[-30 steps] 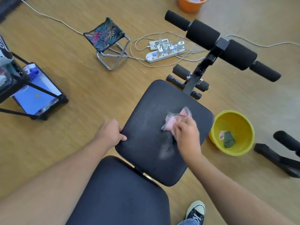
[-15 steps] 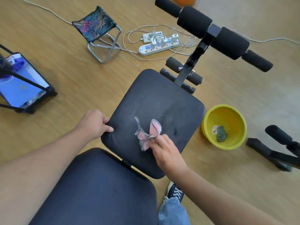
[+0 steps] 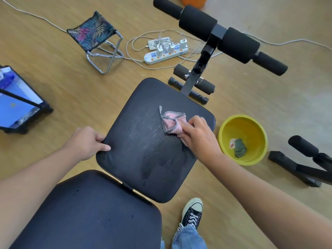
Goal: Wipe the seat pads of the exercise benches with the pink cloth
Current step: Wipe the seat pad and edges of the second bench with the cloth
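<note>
A black seat pad (image 3: 143, 141) of the exercise bench fills the middle of the view, with damp streaks across its surface. My right hand (image 3: 197, 133) presses a crumpled pink cloth (image 3: 171, 121) with a checked border onto the pad's right side. My left hand (image 3: 88, 141) grips the pad's left edge, thumb on top. A second, larger black pad (image 3: 93, 212) of the same bench lies nearer to me, speckled with small wet dots.
Foam leg rollers (image 3: 221, 36) on a black post rise beyond the pad. A yellow basin (image 3: 251, 123) holding a dark rag sits on the floor to the right, next to another bench's frame (image 3: 305, 162). A folding stool (image 3: 97, 38), power strip (image 3: 165, 51) and tablet (image 3: 14, 106) lie on the wooden floor.
My right hand has swept the pink cloth from the pad's lower middle up towards its right side. My left hand has kept its grip on the left edge.
</note>
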Available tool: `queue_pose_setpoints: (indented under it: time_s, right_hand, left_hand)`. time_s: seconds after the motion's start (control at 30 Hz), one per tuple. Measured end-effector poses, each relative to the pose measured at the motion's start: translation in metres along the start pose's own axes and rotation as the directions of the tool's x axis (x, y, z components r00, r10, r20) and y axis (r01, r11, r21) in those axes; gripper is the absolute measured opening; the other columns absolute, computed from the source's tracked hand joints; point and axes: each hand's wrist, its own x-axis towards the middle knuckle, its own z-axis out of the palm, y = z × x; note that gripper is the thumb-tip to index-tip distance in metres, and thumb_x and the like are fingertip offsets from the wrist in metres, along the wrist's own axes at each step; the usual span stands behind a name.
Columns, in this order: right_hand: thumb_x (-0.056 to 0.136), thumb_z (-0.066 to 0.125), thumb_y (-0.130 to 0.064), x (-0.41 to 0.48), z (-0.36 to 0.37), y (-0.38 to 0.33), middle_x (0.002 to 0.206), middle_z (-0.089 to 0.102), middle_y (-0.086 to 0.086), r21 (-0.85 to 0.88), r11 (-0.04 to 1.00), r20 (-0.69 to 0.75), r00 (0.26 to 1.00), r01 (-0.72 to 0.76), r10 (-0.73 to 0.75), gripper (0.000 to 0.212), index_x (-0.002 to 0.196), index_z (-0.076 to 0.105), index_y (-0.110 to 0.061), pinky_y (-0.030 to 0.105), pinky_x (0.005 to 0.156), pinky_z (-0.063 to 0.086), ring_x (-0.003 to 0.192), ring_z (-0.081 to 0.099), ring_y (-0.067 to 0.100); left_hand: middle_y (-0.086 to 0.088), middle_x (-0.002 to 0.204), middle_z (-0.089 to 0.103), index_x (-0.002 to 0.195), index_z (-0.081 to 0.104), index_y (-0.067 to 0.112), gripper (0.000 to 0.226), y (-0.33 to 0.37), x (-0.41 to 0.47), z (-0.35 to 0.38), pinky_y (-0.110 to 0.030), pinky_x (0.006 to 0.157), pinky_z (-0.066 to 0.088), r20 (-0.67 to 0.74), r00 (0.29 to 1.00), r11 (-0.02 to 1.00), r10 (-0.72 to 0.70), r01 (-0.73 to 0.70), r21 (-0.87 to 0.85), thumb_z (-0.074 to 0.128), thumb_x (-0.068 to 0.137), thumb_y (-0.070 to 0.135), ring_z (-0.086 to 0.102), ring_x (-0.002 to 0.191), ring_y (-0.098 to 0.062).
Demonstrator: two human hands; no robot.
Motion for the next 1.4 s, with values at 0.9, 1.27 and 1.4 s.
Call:
queue_pose_setpoints:
  time_s: [0.9,1.27,1.4]
  right_hand:
    - [0.088,0.068,0.005,-0.022,0.0,0.008,0.074,0.05,0.012,0.17,0.948,-0.244,0.921,-0.267,0.303,0.022,0.072,0.056,-0.004,0.049,0.066,0.047,0.073,0.046,0.029]
    - [0.093,0.061,-0.002,0.024,0.0,0.024,0.075,0.052,0.018,0.047,0.951,-0.33,0.894,-0.304,0.302,0.02,0.073,0.057,0.0,0.049,0.067,0.045,0.074,0.05,0.036]
    - [0.089,0.059,0.01,-0.066,0.045,-0.097,0.076,0.047,0.009,0.199,0.894,-0.014,0.913,0.402,-0.407,0.022,0.078,0.053,-0.009,0.044,0.059,0.042,0.066,0.042,0.027]
  left_hand:
    - [-0.013,0.084,0.079,0.066,0.078,0.041,0.019,0.001,-0.009,-0.004,-0.041,0.084,0.057,0.063,0.996,0.992,-0.062,0.068,-0.108,0.084,0.077,0.027,0.058,0.066,-0.019]
    - [-0.009,0.078,0.076,0.091,0.084,0.017,0.015,0.013,-0.009,0.002,-0.035,0.079,0.054,-0.009,0.997,0.987,-0.076,0.074,-0.14,0.085,0.077,0.021,0.069,0.082,-0.03]
    - [0.0,0.073,0.076,0.09,0.083,0.017,0.017,0.008,-0.01,0.005,-0.034,0.076,0.054,0.004,0.995,0.98,-0.095,0.094,-0.174,0.086,0.075,0.022,0.068,0.077,-0.024]
